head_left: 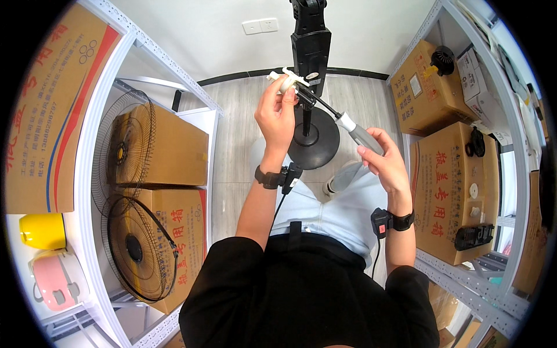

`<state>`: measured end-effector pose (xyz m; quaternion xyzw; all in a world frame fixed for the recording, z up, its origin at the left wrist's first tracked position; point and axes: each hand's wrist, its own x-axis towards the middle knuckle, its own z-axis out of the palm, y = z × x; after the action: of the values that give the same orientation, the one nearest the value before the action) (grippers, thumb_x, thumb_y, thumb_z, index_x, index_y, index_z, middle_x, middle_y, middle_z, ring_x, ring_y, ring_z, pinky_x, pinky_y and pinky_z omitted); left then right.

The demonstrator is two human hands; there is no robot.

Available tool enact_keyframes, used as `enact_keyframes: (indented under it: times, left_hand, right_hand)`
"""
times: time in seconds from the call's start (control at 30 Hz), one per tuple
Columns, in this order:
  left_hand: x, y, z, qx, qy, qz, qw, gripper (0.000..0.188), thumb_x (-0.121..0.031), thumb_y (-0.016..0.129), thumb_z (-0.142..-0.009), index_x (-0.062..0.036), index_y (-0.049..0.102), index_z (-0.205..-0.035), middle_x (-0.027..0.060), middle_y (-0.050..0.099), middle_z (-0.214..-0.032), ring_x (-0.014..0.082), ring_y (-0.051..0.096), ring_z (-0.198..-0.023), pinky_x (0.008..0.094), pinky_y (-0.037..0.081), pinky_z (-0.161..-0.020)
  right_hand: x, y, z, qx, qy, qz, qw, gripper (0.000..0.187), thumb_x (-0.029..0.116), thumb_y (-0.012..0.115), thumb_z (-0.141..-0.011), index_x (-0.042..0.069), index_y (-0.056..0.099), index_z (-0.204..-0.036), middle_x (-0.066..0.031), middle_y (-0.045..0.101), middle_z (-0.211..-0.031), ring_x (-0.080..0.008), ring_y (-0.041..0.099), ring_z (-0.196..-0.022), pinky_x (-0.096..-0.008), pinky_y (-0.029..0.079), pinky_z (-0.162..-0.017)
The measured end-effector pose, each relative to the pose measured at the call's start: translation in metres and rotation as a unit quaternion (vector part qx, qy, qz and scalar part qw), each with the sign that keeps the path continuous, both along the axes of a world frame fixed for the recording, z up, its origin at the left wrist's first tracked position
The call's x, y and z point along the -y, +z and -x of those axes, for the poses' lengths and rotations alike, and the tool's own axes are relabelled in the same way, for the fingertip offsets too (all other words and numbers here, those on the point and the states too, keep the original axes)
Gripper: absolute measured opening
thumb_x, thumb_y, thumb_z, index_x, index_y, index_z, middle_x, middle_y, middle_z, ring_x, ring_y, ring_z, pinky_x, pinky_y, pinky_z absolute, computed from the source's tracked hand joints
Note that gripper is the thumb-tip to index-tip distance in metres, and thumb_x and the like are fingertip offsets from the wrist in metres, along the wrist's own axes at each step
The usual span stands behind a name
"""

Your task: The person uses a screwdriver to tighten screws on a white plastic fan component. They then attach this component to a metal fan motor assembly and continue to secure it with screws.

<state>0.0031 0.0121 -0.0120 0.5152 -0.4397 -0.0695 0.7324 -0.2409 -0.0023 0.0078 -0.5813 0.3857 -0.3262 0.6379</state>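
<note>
Screwdriver (361, 134) rests between right fingers (370, 156); left fingers (288, 104) grip white part (296, 76).

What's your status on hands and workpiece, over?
Left hand gripping white plastic part. Right hand holding grey-handled screwdriver, shaft angled toward black assembly; tip contact unclear. Black round base on floor; wire fan guards off left.

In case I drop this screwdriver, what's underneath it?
From above, grey floor, a round black base and a light-blue trouser leg show below the screwdriver. The patch directly behind it and your right hand is covered.
</note>
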Motion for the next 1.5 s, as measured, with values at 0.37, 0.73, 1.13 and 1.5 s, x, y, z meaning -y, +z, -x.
enact_keyframes:
  times: [0.37,0.73,1.13,1.5]
  left_hand:
    - [0.0,0.002,-0.001,-0.007,-0.001,0.004,1.0,0.026,-0.005,0.062,-0.093,0.0015,0.062,-0.118,0.0102,0.068,-0.089,0.0126,0.067,-0.072,0.025,0.054,-0.064]
    - [0.001,0.0,-0.001,0.004,0.001,-0.002,1.0,0.026,-0.005,0.061,-0.094,0.0027,0.061,-0.118,0.0108,0.067,-0.094,0.0125,0.066,-0.073,0.0252,0.054,-0.065]
    - [-0.001,0.001,0.0,-0.011,-0.012,0.016,1.0,0.025,-0.005,0.062,-0.093,0.0018,0.062,-0.118,0.0119,0.066,-0.099,0.0143,0.067,-0.076,0.0264,0.057,-0.065]
    - [-0.001,0.001,0.007,-0.051,-0.031,0.006,0.998,0.025,-0.006,0.061,-0.094,0.0026,0.062,-0.118,0.0106,0.067,-0.095,0.0123,0.066,-0.075,0.0259,0.058,-0.066]
  right_hand:
    - [-0.003,0.013,-0.002,0.021,-0.015,-0.031,0.999,0.038,0.031,0.061,-0.096,0.001,0.055,-0.118,-0.0033,0.062,-0.083,-0.005,0.053,-0.055,-0.0176,0.029,-0.039]
    - [-0.005,0.013,-0.003,0.028,-0.023,-0.049,0.998,0.032,0.026,0.064,-0.094,0.001,0.058,-0.113,0.0002,0.061,-0.076,-0.0039,0.049,-0.052,-0.016,0.031,-0.043]
    - [-0.004,0.018,0.007,-0.014,-0.018,-0.031,0.999,0.036,0.022,0.073,-0.087,0.004,0.062,-0.116,0.001,0.063,-0.082,-0.0034,0.052,-0.055,-0.0182,0.037,-0.048]
    - [-0.021,0.028,-0.002,-0.121,-0.099,0.215,0.964,0.034,0.013,0.074,-0.084,0.003,0.066,-0.115,-0.0029,0.067,-0.093,-0.0066,0.057,-0.072,-0.0225,0.046,-0.061]
